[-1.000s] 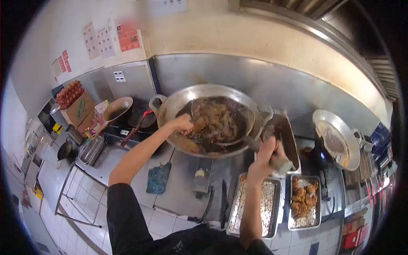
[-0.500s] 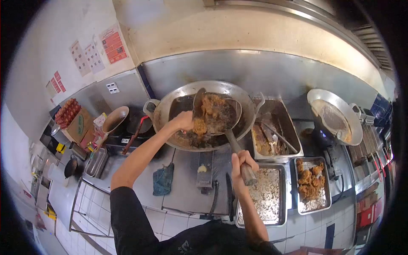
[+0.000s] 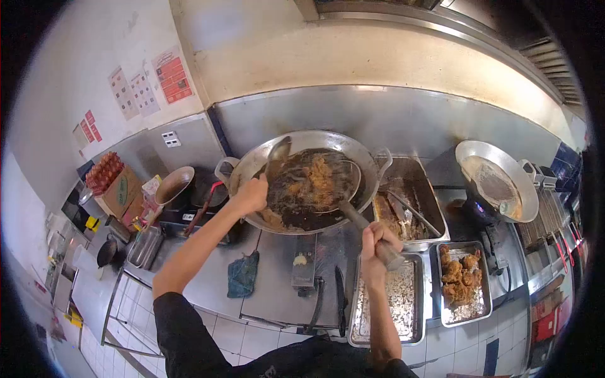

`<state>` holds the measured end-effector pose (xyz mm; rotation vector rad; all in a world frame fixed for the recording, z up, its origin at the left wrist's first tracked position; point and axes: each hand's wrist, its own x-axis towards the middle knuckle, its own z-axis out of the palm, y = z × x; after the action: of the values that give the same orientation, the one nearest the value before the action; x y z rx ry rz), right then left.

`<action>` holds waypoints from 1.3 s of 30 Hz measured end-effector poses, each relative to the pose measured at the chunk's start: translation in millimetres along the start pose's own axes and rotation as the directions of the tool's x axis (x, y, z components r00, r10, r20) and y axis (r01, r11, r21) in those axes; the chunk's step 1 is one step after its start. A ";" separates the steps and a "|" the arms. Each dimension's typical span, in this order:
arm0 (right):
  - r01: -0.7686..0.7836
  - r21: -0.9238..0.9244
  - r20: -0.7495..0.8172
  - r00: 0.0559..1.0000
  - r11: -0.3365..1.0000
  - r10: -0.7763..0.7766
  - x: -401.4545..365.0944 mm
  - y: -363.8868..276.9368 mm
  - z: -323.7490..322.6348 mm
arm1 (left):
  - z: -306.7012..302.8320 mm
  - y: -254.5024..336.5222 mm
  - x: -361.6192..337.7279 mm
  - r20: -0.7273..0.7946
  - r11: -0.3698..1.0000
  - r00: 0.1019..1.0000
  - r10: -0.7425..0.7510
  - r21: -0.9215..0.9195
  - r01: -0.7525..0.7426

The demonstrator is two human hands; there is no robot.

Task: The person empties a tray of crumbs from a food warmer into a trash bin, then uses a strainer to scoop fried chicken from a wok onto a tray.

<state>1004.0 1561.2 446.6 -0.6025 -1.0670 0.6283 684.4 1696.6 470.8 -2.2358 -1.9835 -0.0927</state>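
Observation:
A large wok of dark oil sits at the centre. My left hand is closed round the handle of a ladle, whose bowl is over the wok's left side. In my right hand is the thick handle of a wire strainer, its round mesh low in the wok. Browned fried pieces lie on the mesh, in or just above the oil; the exact depth is unclear.
Right of the wok stands a deep oily pan with tongs. Nearer are a crumb-covered tray and a tray of fried chicken. A second wok is far right. A blue cloth and red-handled pan lie left.
The ladle and my left hand have moved left, away from the fried pieces. My right hand has shifted slightly right with the strainer handle. The whole view has tilted a little.

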 end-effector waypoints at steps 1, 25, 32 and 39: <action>0.007 -0.015 0.020 1.000 1.000 -0.007 4.1 -1.4 0.3 | -6.3 -7.4 -5.1 0.003 1.000 1.000 -0.010 0.005 0.010; 0.036 -0.129 0.066 0.997 0.991 -0.028 -54.1 9.5 27.9 | 24.9 -7.8 -11.4 0.282 0.788 0.959 0.023 -0.596 0.156; -0.140 -0.160 -0.016 0.990 0.977 0.139 -51.1 11.3 38.8 | -0.1 36.3 4.8 0.262 0.969 0.962 0.077 -0.246 -0.010; -0.007 -0.006 -0.038 0.999 1.000 0.007 -18.6 21.6 -0.6 | -7.5 -9.9 0.9 0.085 0.985 0.996 0.023 -0.173 -0.008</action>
<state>994.4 1562.3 419.9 -0.6212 -1.0315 0.6178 675.0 1697.5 479.1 -2.3994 -2.0751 -0.1752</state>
